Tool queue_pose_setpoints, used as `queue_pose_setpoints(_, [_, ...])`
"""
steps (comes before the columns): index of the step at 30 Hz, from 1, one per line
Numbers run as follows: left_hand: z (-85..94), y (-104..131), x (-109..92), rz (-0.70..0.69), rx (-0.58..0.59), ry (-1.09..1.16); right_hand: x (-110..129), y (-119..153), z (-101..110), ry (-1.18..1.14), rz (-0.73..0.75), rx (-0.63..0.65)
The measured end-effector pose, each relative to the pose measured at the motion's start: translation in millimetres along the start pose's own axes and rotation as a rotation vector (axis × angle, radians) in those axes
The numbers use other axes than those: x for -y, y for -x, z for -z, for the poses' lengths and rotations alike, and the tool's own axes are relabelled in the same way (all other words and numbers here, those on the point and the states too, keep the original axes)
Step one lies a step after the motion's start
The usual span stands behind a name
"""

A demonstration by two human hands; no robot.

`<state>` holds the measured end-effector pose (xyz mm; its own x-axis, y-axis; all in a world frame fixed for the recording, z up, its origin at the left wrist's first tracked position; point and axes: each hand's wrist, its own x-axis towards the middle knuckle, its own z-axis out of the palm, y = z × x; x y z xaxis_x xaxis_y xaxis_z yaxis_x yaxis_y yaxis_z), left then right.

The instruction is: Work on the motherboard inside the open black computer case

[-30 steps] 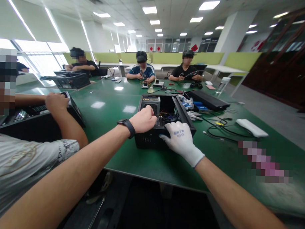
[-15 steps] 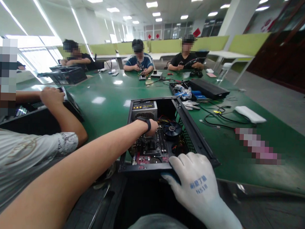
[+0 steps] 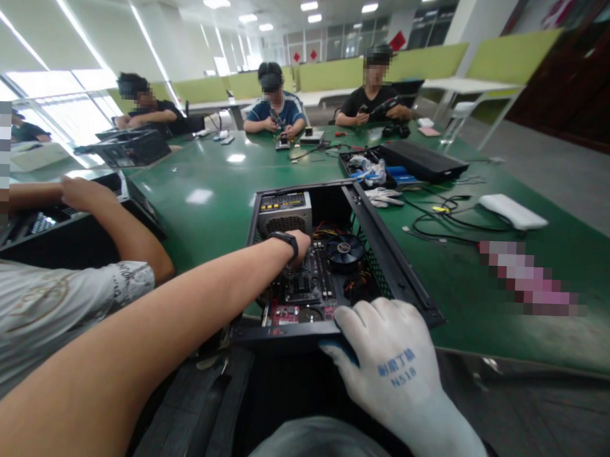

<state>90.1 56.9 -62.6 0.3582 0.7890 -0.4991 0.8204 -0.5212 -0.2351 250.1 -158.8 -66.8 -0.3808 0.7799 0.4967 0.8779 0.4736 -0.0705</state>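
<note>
An open black computer case (image 3: 291,329) lies on its side at the near edge of the table. My left hand (image 3: 300,247), bare with a black wristband, reaches down into it beside the power supply (image 3: 285,211). Its fingers are curled over the motherboard (image 3: 308,282), and whatever they grip is hidden beneath the hand. Right of it sits a round black fan (image 3: 345,251). My right hand (image 3: 385,344), in a white glove, is closed around the case's near rim, fingers on top and thumb below.
At left, another person's arm (image 3: 134,236) rests over a second black case (image 3: 140,206). Several people sit across the green table (image 3: 211,175). Gloves (image 3: 383,196), cables (image 3: 435,216), a white pouch (image 3: 513,212) and a black panel (image 3: 422,159) lie beyond and right of my case.
The camera view has shifted slightly. My left hand stays inside the case and has moved only a little. My right hand keeps its hold on the rim.
</note>
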Motion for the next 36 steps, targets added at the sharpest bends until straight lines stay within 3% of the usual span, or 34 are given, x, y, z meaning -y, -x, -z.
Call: queue_pose_setpoints(36, [1.0, 4.8, -2.4, 0.027, -0.004, -0.032, -0.3, -0.1, -2.6, 0.001, -0.016, 0.006])
